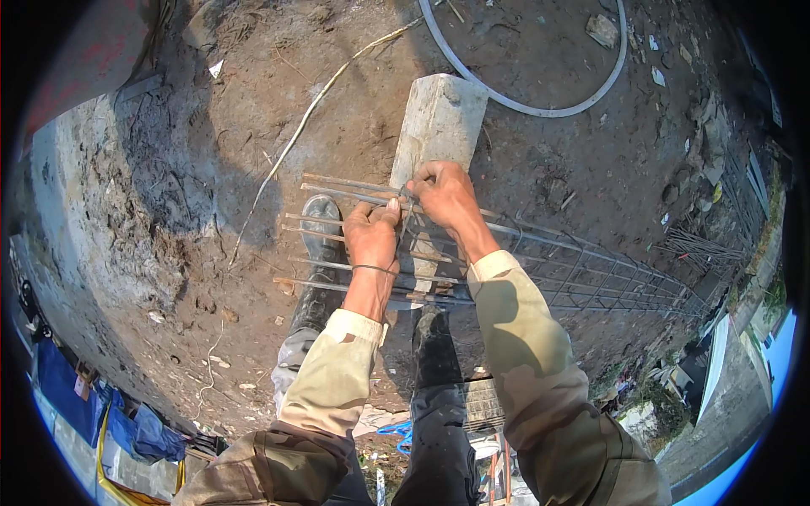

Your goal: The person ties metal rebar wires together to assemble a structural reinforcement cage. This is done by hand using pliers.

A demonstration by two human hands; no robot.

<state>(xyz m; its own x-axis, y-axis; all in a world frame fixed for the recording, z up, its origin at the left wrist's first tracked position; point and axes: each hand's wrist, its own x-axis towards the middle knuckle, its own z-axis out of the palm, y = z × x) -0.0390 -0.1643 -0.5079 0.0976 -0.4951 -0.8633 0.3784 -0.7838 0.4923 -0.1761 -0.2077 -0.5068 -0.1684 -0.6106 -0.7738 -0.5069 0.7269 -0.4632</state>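
A long cage of steel rebar point(582, 266) runs from in front of me off to the right, its loose rod ends point(316, 187) pointing left. My left hand point(371, 240) is closed at the upper rods, thumb and fingers on the steel beside a stirrup point(406, 221). Opposite it, my right hand point(447, 201) pinches close to the same crossing. Whatever lies between its fingertips is too small to make out. Beneath the rods is a pale, long concrete block point(440, 118), partly hidden by my right hand and the bars.
My boots point(319, 240) stand by the rods. A grey hoop point(548, 111) lies beyond the block, and a pale rope point(308, 114) crosses the dirt point(253, 93). More rods are piled point(696, 246) at the right. Blue sheeting point(152, 434) hangs at lower left.
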